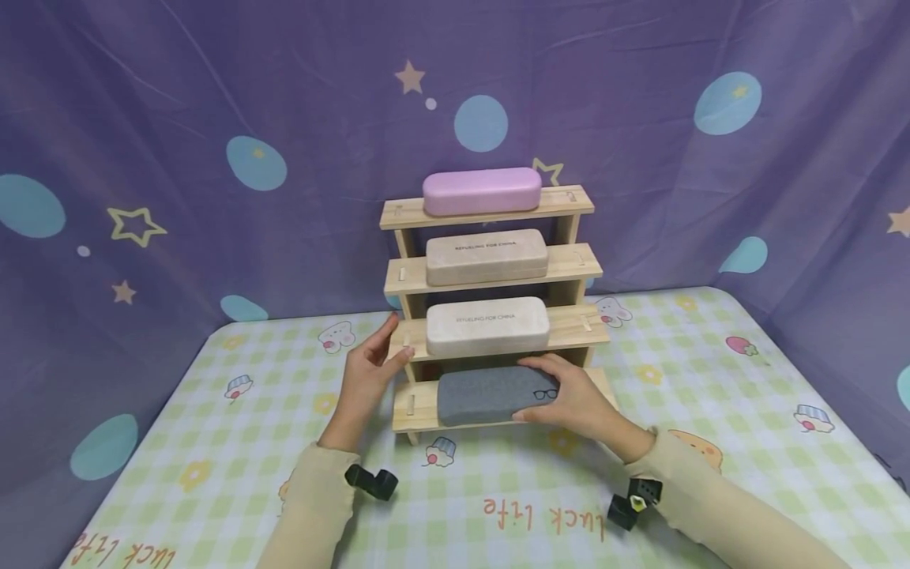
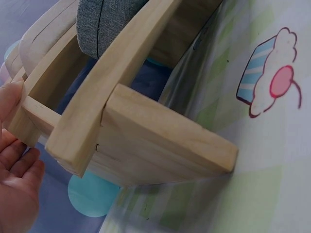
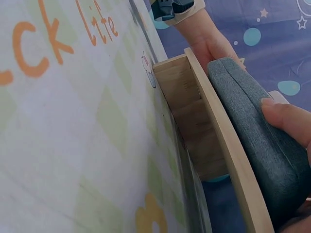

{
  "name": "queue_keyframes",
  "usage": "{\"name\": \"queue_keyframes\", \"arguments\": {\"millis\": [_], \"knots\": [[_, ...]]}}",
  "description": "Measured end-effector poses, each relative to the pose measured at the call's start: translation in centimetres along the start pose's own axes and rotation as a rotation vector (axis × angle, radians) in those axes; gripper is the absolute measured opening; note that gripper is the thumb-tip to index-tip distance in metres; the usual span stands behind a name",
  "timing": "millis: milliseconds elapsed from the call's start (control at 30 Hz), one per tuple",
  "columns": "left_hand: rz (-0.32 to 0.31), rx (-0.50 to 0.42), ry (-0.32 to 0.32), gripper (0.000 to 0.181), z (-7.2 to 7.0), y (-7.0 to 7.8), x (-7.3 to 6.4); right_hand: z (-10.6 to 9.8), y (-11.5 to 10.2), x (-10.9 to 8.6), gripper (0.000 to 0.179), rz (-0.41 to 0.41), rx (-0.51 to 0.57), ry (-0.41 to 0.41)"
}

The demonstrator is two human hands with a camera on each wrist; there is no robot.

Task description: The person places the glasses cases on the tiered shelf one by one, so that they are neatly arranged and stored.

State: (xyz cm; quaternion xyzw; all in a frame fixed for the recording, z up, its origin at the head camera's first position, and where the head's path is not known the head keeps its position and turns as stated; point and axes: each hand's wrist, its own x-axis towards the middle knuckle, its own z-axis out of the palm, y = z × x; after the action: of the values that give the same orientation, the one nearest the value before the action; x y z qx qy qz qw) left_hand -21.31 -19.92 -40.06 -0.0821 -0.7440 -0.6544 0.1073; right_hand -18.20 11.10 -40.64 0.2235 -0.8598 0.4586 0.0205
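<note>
A grey-blue glasses case (image 1: 483,395) with a small glasses print lies on the lowest step of a stepped wooden shelf (image 1: 419,407). My right hand (image 1: 574,395) grips its right end, thumb on the front edge and fingers over the back. In the right wrist view the thumb presses the side of the grey case (image 3: 252,131), just above the plank. My left hand (image 1: 370,379) holds the left end of the second plank from the bottom. Seen from the left wrist, that hand (image 2: 17,179) has its thumb on the plank end and fingers below.
A white glasses case (image 1: 486,328), a beige one (image 1: 486,259) and a pink one (image 1: 482,192) sit on the upper steps. The shelf stands on a green-checked tablecloth (image 1: 270,442), before a purple curtain (image 1: 341,118).
</note>
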Motion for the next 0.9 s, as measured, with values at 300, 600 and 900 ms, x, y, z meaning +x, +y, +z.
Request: {"name": "queue_keyframes", "arguments": {"millis": [300, 600, 900], "knots": [[0.009, -0.003, -0.001, 0.059, 0.0, 0.0, 0.0, -0.3, 0.4, 0.0, 0.074, 0.008, -0.012, -0.034], [-0.025, -0.008, -0.004, 0.061, 0.0, 0.3, -0.1, -0.7, 0.4, -0.1, 0.075, -0.001, 0.003, -0.077], [-0.007, 0.005, -0.006, 0.060, 0.0, 0.4, -0.1, -1.5, 1.3, -1.2, 0.082, -0.034, 0.052, -0.090]]}}
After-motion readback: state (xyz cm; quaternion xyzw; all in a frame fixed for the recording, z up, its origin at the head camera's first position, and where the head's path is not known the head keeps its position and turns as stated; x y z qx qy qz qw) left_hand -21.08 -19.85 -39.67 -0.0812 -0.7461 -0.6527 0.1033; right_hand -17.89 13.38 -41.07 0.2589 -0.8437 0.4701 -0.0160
